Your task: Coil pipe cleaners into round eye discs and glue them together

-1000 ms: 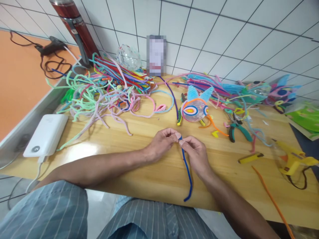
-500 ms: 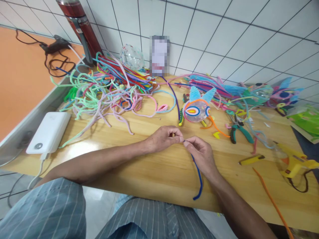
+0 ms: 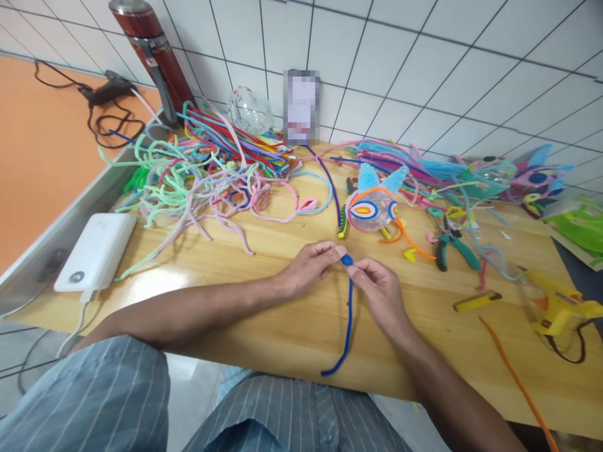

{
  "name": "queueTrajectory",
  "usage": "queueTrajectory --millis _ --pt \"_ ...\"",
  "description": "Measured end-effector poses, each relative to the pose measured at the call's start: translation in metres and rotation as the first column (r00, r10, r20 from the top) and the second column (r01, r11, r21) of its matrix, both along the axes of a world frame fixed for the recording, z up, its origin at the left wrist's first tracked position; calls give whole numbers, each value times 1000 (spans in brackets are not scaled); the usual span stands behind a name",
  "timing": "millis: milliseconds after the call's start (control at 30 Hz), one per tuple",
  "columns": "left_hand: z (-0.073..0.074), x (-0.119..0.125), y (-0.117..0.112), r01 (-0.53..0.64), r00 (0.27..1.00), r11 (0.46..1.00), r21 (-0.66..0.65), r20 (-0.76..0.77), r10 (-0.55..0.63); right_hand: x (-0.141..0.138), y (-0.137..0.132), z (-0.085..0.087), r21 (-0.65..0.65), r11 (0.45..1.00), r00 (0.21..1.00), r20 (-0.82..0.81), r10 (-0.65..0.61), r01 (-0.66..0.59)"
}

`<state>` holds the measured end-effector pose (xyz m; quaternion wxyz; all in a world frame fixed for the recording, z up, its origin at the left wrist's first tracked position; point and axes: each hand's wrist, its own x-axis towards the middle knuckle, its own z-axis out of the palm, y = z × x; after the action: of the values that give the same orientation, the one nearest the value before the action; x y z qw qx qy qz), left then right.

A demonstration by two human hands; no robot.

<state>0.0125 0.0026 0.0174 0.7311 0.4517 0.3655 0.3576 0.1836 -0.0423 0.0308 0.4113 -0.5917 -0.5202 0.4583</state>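
Note:
A dark blue pipe cleaner [image 3: 347, 320] lies on the wooden table [image 3: 292, 326], its top end rolled into a small coil between my fingertips. My left hand [image 3: 308, 267] pinches that coil from the left. My right hand [image 3: 379, 292] pinches it from the right. The loose tail runs down toward the table's near edge. Just beyond my hands sits a round clear ball figure [image 3: 372, 204] with blue ears and coiled eyes.
A big tangle of coloured pipe cleaners [image 3: 207, 169] fills the back left, more [image 3: 414, 169] at the back right. Green-handled pliers [image 3: 452, 245], a yellow glue gun [image 3: 556, 304], an orange pipe cleaner [image 3: 513, 370], a white power bank [image 3: 97, 251], a red flask [image 3: 151, 53] and a phone [image 3: 301, 107] are around.
The coil at the pipe cleaner's top has grown under my fingertips. Its loose tail has swung from right to left near the table edge.

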Motion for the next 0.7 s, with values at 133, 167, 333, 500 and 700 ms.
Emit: queueTrajectory --millis 133,167,333,500,700 --pt "4 -10 18 131 984 972 195 -144 -104 6 2 3 -31 999 999 28 26 -25" --pt "5 -11 21 168 976 959 226 -178 -129 6 2 4 -33 999 998 40 38 -37" --pt "6 -15 22 299 936 908 295 -277 -218 3 0 4 -27 997 991 112 77 -74" --pt "8 -17 22 330 915 905 267 -326 -237 7 -2 2 -18 997 988 139 70 -68" --pt "3 -8 5 72 986 985 155 -160 -47 3 -5 -3 4 999 993 111 42 -43"
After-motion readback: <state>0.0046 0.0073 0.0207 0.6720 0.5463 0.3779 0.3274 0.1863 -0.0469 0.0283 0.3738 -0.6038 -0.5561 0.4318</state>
